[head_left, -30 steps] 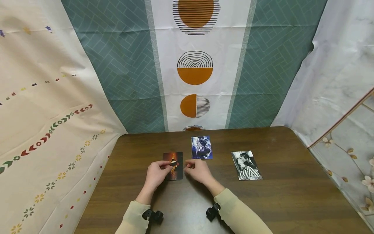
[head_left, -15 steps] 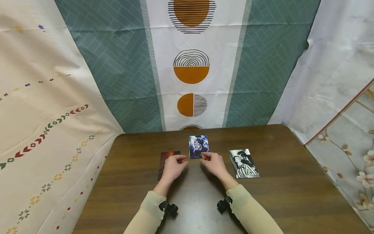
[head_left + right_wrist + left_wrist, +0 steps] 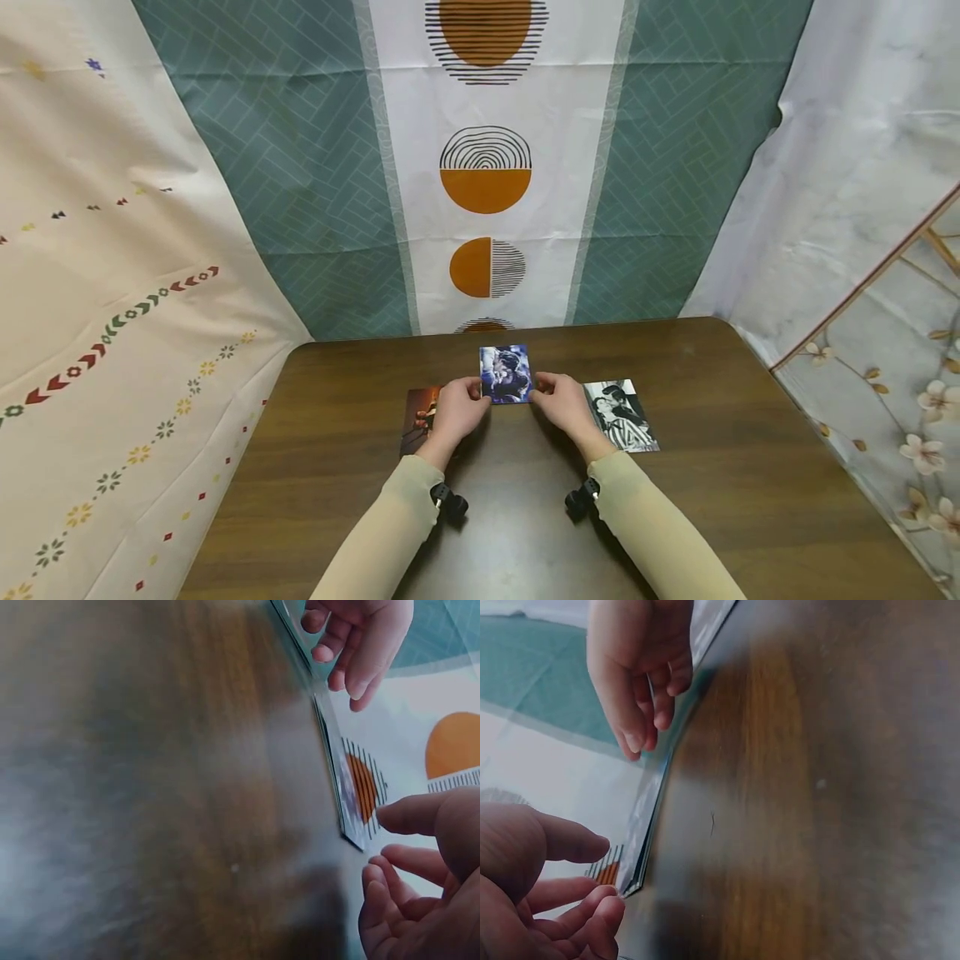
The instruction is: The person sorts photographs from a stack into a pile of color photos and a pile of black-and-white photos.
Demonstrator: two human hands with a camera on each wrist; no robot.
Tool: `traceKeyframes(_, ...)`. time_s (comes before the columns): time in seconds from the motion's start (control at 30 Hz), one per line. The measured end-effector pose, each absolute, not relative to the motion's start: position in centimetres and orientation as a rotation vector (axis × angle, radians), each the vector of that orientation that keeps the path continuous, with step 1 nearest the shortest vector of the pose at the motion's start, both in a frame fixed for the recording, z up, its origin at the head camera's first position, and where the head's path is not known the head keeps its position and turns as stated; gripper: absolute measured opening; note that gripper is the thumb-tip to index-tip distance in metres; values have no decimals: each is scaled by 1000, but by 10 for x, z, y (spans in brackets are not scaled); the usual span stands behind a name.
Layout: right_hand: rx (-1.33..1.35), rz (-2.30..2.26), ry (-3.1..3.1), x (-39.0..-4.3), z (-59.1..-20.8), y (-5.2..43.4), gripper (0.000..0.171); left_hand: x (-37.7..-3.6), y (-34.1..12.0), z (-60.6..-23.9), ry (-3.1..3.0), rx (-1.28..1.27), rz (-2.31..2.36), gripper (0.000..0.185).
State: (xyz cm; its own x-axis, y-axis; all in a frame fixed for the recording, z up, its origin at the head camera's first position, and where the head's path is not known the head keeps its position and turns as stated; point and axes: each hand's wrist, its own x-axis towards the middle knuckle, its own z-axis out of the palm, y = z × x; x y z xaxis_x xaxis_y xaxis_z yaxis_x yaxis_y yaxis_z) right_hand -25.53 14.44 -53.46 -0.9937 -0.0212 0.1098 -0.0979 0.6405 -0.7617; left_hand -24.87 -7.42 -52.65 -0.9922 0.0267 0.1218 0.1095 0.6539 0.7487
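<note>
A blue-and-white photo (image 3: pixel 506 373) lies near the far edge of a brown wooden table (image 3: pixel 495 517), with a bare hand at either side. The left hand (image 3: pixel 459 410) is at the photo's lower left corner, the right hand (image 3: pixel 562 403) at its lower right. Each has its thumb and fingers loosely bent with a gap between them; neither appears to pinch anything, and whether a fingertip touches the photo's edge is hard to tell. Left of the blue-and-white photo and nearer the person lies a dark orange photo (image 3: pixel 418 417), partly hidden by the left hand. To its right, also nearer, lies a black-and-white photo (image 3: pixel 626 417), its left side partly behind the right hand.

The likeliest trouble is a crooked result: hands pushing unevenly would turn the blue-and-white photo. Its thin edge (only a sliver in both wrist views) could slip from under the fingertips, or the photo could bow if squeezed from both sides. A hand dragged low could also knock either neighbouring photo askew.
</note>
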Motion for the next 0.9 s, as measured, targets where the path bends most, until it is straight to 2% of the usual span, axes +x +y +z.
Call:
traceKeyframes(0.27, 52, 1331, -2784, -268, -538, 137, 45, -259, -68, -530, -2812, 14, -1233, 42)
traceKeyframes(0.9, -41, 1240, -2837, -274, -539, 132, 42, -263, -65, -532, -2884, 46, -1144, 41)
